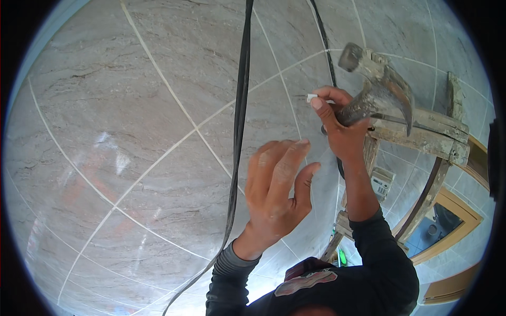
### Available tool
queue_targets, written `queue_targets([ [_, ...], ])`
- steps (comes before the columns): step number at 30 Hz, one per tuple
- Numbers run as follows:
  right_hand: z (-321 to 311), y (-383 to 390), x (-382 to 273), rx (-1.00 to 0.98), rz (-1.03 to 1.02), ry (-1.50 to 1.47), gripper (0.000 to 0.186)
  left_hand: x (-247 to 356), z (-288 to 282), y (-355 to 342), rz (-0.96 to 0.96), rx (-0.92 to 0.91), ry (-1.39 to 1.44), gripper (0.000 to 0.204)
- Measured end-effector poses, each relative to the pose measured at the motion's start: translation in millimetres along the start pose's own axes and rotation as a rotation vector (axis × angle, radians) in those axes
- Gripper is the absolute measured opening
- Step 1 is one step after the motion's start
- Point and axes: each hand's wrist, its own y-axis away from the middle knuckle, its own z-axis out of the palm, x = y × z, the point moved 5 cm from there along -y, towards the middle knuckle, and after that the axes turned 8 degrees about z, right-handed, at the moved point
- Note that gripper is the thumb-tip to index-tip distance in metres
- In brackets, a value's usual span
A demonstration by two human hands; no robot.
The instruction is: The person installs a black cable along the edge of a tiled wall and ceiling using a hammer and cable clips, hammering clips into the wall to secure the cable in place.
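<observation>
"What does the person wear on site?"
"A black top (363,289), its front bearing a pale print (305,282) tinged red."
"And the sleeves?"
"The left sleeve (230,279) creases into dark grey rings; the right sleeve (382,247) is black."

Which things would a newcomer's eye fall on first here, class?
First, the dirt-caked metal claw hammer at upper right, held in the right hand, whose fingertips pinch a small white piece. Then the open left hand near the centre, beside a long black cable crossing the grey marbled tiles.
</observation>
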Motion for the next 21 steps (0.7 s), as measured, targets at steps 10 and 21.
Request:
queue_targets([
  [10, 41.1, -93.3, -76.6, -0.056, -0.308, 0.023, 0.018, -89.3, -58.2, -65.0, -0.094, -0.017, -0.751, 0.063],
  [21, 112.7, -119.0, -101.0, -0.163, -0.301, 0.081, 0.019, -149.8, -171.7, -188.2, 0.167, -0.075, -1.257, 0.047],
])
